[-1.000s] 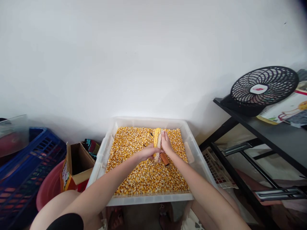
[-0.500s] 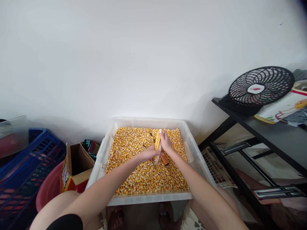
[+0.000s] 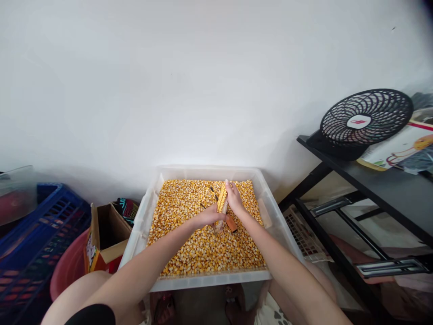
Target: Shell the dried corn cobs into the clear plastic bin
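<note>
Left hand: We are closing our left hand point(image 3: 210, 215) around the low end of a corn cob point(image 3: 221, 204). Our fingers are wrapping over it from the left side.

Right hand: We are holding our right hand point(image 3: 234, 201) against the right side of the same cob. The fingers are lying long and flat along it, pointing away from us. We are gripping the cob between both hands.

Corn cob: We are holding it up a little above the loose corn, near the middle of the bin. It is tilting, with its yellow top end pointing away from us. The top part is still carrying yellow bits. The low end is looking pale and bare.

Bin: We are working over a big clear plastic bin point(image 3: 154, 189). It is full of loose corn bits point(image 3: 199, 250).

Orange thing: A small orange-brown piece point(image 3: 232, 223) is lying on the corn, just under our right wrist. We cannot tell what it is.

Around us: A black fan point(image 3: 365, 121) is sitting on a dark table point(image 3: 389, 187) to our right. A cardboard box point(image 3: 104, 232) and a blue crate point(image 3: 37, 243) are sitting to our left.
</note>
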`<act>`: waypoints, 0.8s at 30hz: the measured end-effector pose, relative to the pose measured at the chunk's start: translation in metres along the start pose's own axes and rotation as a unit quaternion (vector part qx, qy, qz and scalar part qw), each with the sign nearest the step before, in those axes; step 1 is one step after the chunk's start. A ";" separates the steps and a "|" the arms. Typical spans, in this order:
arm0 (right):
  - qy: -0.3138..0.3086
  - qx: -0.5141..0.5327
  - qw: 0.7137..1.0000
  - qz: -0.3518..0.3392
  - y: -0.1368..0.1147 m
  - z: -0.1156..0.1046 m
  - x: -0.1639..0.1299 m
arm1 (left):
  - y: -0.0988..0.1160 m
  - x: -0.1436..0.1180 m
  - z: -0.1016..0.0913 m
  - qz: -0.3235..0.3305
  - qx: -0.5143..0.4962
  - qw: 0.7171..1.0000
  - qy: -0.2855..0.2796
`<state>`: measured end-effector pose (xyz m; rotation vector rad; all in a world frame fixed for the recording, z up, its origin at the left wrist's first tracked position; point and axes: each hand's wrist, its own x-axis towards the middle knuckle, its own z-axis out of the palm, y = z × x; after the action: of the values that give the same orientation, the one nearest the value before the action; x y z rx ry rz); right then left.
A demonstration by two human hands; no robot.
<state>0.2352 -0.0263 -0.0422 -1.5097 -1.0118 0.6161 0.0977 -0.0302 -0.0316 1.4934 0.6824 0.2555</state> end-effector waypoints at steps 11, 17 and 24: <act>0.003 -0.012 0.999 -0.029 0.006 -0.001 0.002 | -0.001 -0.003 -0.003 -0.046 -0.138 0.986 -0.078; -0.015 0.061 0.998 0.006 -0.001 -0.001 0.006 | 0.007 -0.001 -0.005 -0.003 -0.103 0.993 -0.060; -0.012 0.084 0.996 0.003 0.002 0.002 0.003 | -0.001 0.000 -0.003 0.012 0.004 1.000 0.002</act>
<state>0.2356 -0.0229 -0.0439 -1.3601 -0.9504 0.7083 0.0957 -0.0282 -0.0321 1.5093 0.6687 0.2753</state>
